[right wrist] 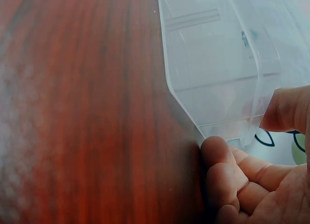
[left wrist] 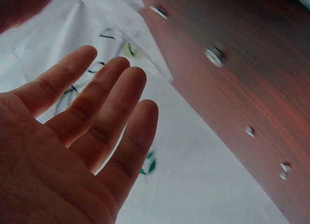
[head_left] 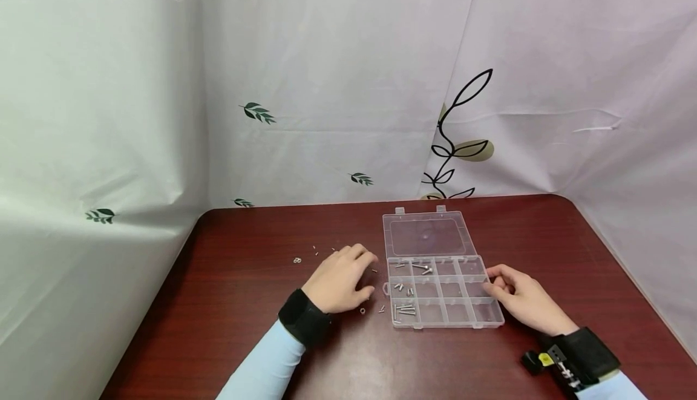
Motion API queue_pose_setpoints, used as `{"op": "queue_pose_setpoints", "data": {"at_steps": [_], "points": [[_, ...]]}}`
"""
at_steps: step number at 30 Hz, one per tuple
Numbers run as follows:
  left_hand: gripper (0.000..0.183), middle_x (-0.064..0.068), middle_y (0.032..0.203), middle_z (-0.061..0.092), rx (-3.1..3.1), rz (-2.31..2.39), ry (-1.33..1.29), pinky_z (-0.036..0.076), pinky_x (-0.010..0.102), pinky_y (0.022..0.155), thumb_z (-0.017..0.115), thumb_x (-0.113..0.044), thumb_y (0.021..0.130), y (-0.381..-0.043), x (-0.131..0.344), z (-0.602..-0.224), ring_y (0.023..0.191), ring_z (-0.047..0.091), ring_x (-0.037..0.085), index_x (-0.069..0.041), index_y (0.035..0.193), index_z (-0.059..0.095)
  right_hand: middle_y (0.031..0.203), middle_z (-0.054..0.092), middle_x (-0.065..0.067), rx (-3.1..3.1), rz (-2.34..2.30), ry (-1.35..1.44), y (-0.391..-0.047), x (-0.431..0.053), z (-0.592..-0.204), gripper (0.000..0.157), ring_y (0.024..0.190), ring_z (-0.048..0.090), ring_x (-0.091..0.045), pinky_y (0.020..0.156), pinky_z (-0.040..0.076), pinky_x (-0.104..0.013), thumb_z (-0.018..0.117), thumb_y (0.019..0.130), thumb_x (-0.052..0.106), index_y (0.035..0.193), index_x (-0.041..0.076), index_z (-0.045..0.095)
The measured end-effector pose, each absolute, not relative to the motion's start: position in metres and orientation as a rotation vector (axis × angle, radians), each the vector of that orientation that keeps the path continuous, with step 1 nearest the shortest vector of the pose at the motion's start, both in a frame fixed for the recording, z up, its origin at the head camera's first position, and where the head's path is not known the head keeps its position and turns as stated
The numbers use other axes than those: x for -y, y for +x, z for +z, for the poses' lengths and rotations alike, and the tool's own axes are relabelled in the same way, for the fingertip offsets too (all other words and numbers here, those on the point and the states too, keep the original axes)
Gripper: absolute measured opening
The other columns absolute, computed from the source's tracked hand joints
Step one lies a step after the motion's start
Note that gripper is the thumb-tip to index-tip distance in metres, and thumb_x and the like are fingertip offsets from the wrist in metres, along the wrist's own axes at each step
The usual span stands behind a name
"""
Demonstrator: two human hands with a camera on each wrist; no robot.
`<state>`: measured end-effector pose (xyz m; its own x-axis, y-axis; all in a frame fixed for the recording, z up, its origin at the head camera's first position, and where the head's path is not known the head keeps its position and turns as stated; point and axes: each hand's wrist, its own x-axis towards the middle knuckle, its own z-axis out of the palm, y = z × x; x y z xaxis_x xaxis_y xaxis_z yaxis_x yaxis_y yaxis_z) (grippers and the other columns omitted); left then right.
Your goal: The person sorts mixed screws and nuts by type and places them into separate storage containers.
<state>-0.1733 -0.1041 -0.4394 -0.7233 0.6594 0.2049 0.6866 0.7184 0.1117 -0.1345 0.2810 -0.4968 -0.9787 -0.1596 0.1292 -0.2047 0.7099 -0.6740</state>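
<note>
A clear plastic compartment box [head_left: 484,313] lies on the table with its lid [head_left: 427,236] folded back. Along its left columns sit long screws [head_left: 405,310], short screws [head_left: 410,291] and a few bigger screws [head_left: 427,271]. My right hand [head_left: 525,300] grips the box's right wall, thumb at the upper rim and curled fingers [right wrist: 220,178] low against the side. Left of the box, my left hand [head_left: 340,276] hovers over loose hardware. Its fingers [left wrist: 131,127] are extended and apart, with nothing against the palm in the left wrist view. A metal nut [left wrist: 214,56] lies beyond them.
Between left hand and box lie a ring-like nut [head_left: 362,311] and tiny screws [head_left: 382,309]. More nuts [head_left: 297,260] lie farther left. The dark red table [head_left: 245,303] ends at a white patterned cloth [head_left: 327,85] behind.
</note>
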Motion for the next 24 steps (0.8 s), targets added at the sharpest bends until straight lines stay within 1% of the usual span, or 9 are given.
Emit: {"op": "queue_pose_setpoints", "data": {"at_steps": [4,9,15,18,21,24], "points": [[0.037,0.002,0.109,0.059,2.798,-0.261,-1.013,0.049,0.035,0.084,0.068,-0.026,0.085,-0.183,0.112,-0.445,0.096,0.058,0.02,-0.012,0.119,0.066,0.071,0.048,0.006,2.85,1.144,0.304,-0.134,-0.281,-0.496,0.027,0.058,0.043,-0.004,0.061,0.033,-0.024,0.065,0.093,0.03,0.11,0.009,0.065],[0.029,0.004,0.101,0.058,2.82,-0.241,-0.962,0.051,0.034,0.077,0.068,-0.02,0.085,-0.19,0.12,-0.455,0.089,0.058,0.02,-0.011,0.112,0.068,0.072,0.048,0.006,2.859,1.142,0.303,-0.134,-0.281,-0.496,0.028,0.058,0.042,-0.004,0.061,0.033,-0.025,0.064,0.093,0.03,0.11,0.009,0.065],[0.023,0.003,0.099,0.057,2.849,-0.224,-0.967,0.05,0.033,0.078,0.067,-0.015,0.085,-0.195,0.124,-0.466,0.089,0.058,0.02,-0.012,0.108,0.069,0.072,0.048,0.006,2.854,1.13,0.311,-0.135,-0.281,-0.495,0.027,0.059,0.044,-0.005,0.062,0.033,-0.024,0.065,0.092,0.03,0.11,0.01,0.065],[0.016,0.001,0.093,0.056,2.853,-0.231,-0.979,0.049,0.031,0.077,0.066,-0.013,0.085,-0.197,0.124,-0.469,0.085,0.057,0.019,-0.013,0.101,0.068,0.072,0.048,0.006,2.85,1.128,0.313,-0.135,-0.281,-0.495,0.026,0.06,0.044,-0.005,0.062,0.034,-0.024,0.065,0.092,0.03,0.109,0.01,0.065],[0.009,0.0,0.086,0.053,2.831,-0.223,-0.995,0.049,0.031,0.073,0.066,-0.01,0.084,-0.197,0.124,-0.47,0.079,0.057,0.018,-0.013,0.093,0.066,0.072,0.048,0.006,2.847,1.134,0.311,-0.134,-0.281,-0.495,0.026,0.06,0.044,-0.005,0.062,0.034,-0.024,0.065,0.092,0.03,0.109,0.01,0.065],[0.006,-0.001,0.08,0.051,2.809,-0.213,-1.0,0.049,0.031,0.07,0.066,-0.009,0.084,-0.196,0.122,-0.471,0.073,0.056,0.017,-0.014,0.086,0.063,0.072,0.048,0.006,2.85,1.141,0.304,-0.134,-0.281,-0.495,0.027,0.06,0.044,-0.005,0.062,0.033,-0.024,0.065,0.092,0.03,0.109,0.01,0.065]]}}
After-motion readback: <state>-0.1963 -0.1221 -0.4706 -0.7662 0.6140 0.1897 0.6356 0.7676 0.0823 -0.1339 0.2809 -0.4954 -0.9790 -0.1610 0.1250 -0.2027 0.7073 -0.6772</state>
